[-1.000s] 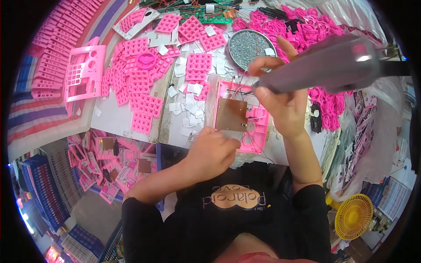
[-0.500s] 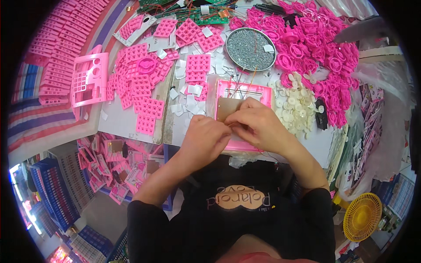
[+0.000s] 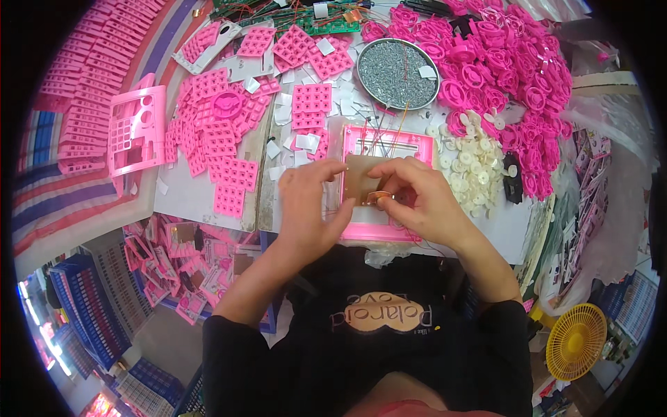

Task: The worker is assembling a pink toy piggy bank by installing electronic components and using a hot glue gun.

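Observation:
In front of me lies a pink plastic housing (image 3: 361, 232) with a flat brown board (image 3: 358, 174) on it and thin wires (image 3: 379, 142) rising from its far part. My right hand (image 3: 427, 201) is over the board, thumb and fingertips pinching a small copper-coloured strip (image 3: 379, 197). My left hand (image 3: 307, 205) is at the housing's left edge. Its thumb and fingers are spread, with nothing between them. Whether the strip is joined to the wires cannot be made out.
A round tray of small metal screws (image 3: 397, 73) stands beyond the housing. White discs (image 3: 474, 167) and pink ring-shaped parts (image 3: 497, 76) are heaped to the right. Pink keypad pieces (image 3: 221, 139) and another pink housing (image 3: 139, 132) lie left, with green circuit boards (image 3: 333, 28) at the back.
My left hand has moved away from the right one and its fingers have opened. The right hand has turned a little, and the copper-coloured strip shows more clearly in its fingertips.

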`<state>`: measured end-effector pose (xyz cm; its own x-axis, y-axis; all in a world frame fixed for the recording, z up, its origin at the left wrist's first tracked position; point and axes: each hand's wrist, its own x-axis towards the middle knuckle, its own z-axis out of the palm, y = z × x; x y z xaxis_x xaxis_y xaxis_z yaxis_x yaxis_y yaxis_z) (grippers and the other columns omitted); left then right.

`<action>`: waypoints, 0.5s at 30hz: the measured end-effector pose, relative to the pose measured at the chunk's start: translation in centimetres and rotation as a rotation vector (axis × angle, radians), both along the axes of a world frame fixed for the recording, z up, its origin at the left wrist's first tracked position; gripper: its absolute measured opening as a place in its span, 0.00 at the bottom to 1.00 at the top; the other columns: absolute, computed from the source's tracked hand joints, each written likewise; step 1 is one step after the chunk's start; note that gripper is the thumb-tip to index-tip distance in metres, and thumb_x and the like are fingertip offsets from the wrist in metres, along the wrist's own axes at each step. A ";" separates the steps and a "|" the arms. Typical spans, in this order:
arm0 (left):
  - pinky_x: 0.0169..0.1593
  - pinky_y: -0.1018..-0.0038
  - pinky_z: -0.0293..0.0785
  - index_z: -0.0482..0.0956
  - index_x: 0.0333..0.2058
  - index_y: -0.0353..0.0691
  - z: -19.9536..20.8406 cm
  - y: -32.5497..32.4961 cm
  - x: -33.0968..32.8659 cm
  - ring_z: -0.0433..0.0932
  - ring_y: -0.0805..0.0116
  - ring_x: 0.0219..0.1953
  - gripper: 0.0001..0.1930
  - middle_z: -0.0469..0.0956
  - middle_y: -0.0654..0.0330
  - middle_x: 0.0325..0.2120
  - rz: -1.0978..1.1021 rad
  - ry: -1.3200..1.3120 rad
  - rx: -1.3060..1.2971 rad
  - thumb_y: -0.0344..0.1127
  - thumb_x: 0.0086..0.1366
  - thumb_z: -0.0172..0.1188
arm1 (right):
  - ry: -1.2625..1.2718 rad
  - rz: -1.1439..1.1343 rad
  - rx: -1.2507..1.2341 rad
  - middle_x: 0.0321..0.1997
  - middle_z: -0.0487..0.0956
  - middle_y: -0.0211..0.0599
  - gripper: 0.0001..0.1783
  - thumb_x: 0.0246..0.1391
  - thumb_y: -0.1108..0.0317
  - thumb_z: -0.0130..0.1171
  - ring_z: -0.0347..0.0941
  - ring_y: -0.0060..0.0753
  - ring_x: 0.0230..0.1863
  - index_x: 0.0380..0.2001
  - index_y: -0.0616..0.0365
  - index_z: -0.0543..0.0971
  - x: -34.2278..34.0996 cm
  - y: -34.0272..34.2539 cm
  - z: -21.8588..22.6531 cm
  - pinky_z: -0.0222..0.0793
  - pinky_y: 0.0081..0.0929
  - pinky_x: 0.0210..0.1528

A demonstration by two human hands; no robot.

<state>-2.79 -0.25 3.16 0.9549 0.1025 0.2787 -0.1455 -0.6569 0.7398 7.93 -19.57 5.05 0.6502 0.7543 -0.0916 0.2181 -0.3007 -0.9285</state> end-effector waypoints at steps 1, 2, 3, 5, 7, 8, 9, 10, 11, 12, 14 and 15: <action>0.50 0.64 0.59 0.78 0.41 0.44 0.1 0.1 -0.1 0.73 0.63 0.44 0.17 0.75 0.61 0.40 -0.003 0.012 0.024 0.28 0.51 0.69 | -0.008 -0.001 0.005 0.29 0.81 0.31 0.18 0.51 0.73 0.65 0.73 0.33 0.34 0.47 0.55 0.78 0.0 -0.1 -0.2 0.71 0.30 0.35; 0.50 0.64 0.59 0.79 0.40 0.44 0.2 0.1 -0.3 0.72 0.63 0.45 0.17 0.75 0.61 0.41 0.002 0.022 0.051 0.29 0.51 0.69 | -0.005 0.001 -0.004 0.29 0.81 0.31 0.18 0.51 0.73 0.65 0.73 0.33 0.34 0.47 0.55 0.78 0.0 0.0 -0.1 0.71 0.30 0.35; 0.50 0.63 0.58 0.79 0.38 0.45 0.2 -0.1 -0.4 0.73 0.63 0.45 0.14 0.75 0.62 0.41 -0.012 0.043 0.056 0.31 0.50 0.69 | -0.002 0.004 -0.014 0.29 0.81 0.30 0.19 0.50 0.73 0.65 0.73 0.33 0.34 0.47 0.55 0.78 -0.1 0.0 0.1 0.71 0.30 0.35; 0.49 0.61 0.56 0.80 0.33 0.47 -0.3 -0.7 -0.6 0.73 0.64 0.45 0.10 0.76 0.65 0.41 -0.043 0.084 0.063 0.34 0.50 0.70 | -0.013 0.010 -0.021 0.29 0.81 0.30 0.19 0.50 0.73 0.65 0.73 0.32 0.34 0.47 0.55 0.78 -0.1 0.0 0.2 0.71 0.30 0.34; 0.49 0.61 0.55 0.80 0.30 0.47 -0.3 -1.1 -0.5 0.73 0.64 0.44 0.08 0.75 0.65 0.40 -0.014 0.077 0.042 0.33 0.50 0.69 | -0.041 0.018 -0.016 0.29 0.81 0.30 0.19 0.50 0.73 0.65 0.73 0.32 0.33 0.48 0.55 0.78 -0.1 0.0 0.2 0.71 0.30 0.33; 0.49 0.61 0.55 0.80 0.29 0.47 -0.3 -1.2 -0.5 0.72 0.65 0.44 0.07 0.75 0.66 0.40 0.002 0.073 0.031 0.33 0.50 0.69 | -0.043 0.015 -0.016 0.29 0.81 0.30 0.19 0.50 0.73 0.65 0.73 0.32 0.33 0.47 0.55 0.78 -0.2 0.0 0.2 0.71 0.30 0.34; 0.49 0.61 0.55 0.80 0.29 0.46 -0.5 -1.3 -0.5 0.72 0.64 0.43 0.07 0.75 0.66 0.39 0.006 0.062 0.029 0.33 0.50 0.69 | -0.045 0.012 -0.016 0.29 0.81 0.29 0.18 0.50 0.73 0.65 0.73 0.32 0.33 0.47 0.54 0.78 -0.3 0.0 0.2 0.71 0.30 0.34; 0.49 0.61 0.55 0.80 0.30 0.46 -0.7 -1.4 -0.5 0.72 0.64 0.43 0.07 0.75 0.66 0.39 0.011 0.052 0.027 0.33 0.50 0.68 | -0.047 0.008 -0.015 0.29 0.81 0.29 0.18 0.51 0.73 0.65 0.73 0.31 0.33 0.46 0.54 0.78 -0.4 0.1 0.3 0.71 0.30 0.34; 0.48 0.62 0.55 0.80 0.30 0.46 -0.8 -1.5 -0.5 0.72 0.64 0.43 0.07 0.75 0.66 0.39 0.016 0.043 0.026 0.32 0.51 0.68 | 0.000 -0.001 -0.025 0.29 0.81 0.29 0.17 0.50 0.74 0.64 0.73 0.32 0.34 0.46 0.55 0.78 -0.4 0.1 0.4 0.71 0.31 0.35; 0.48 0.62 0.55 0.80 0.30 0.46 -0.8 -1.5 -0.5 0.72 0.64 0.43 0.07 0.75 0.66 0.39 0.010 0.046 0.013 0.32 0.51 0.68 | 0.046 -0.011 -0.035 0.28 0.80 0.30 0.17 0.49 0.75 0.64 0.73 0.34 0.35 0.45 0.55 0.78 -0.4 0.2 0.5 0.71 0.31 0.35; 0.48 0.62 0.55 0.80 0.30 0.46 -0.7 -1.4 -0.5 0.72 0.64 0.43 0.07 0.75 0.65 0.39 0.000 0.052 -0.012 0.30 0.51 0.67 | -0.066 -0.007 -0.042 0.29 0.80 0.31 0.17 0.47 0.76 0.64 0.73 0.36 0.37 0.43 0.55 0.78 -0.6 0.2 0.3 0.72 0.32 0.36; 0.48 0.62 0.55 0.80 0.30 0.46 -0.8 -1.5 -0.6 0.72 0.64 0.43 0.07 0.75 0.65 0.39 0.002 0.055 -0.041 0.30 0.51 0.67 | -0.224 0.006 -0.039 0.30 0.80 0.32 0.17 0.46 0.77 0.64 0.73 0.38 0.38 0.42 0.55 0.78 -0.7 0.2 -0.2 0.72 0.33 0.37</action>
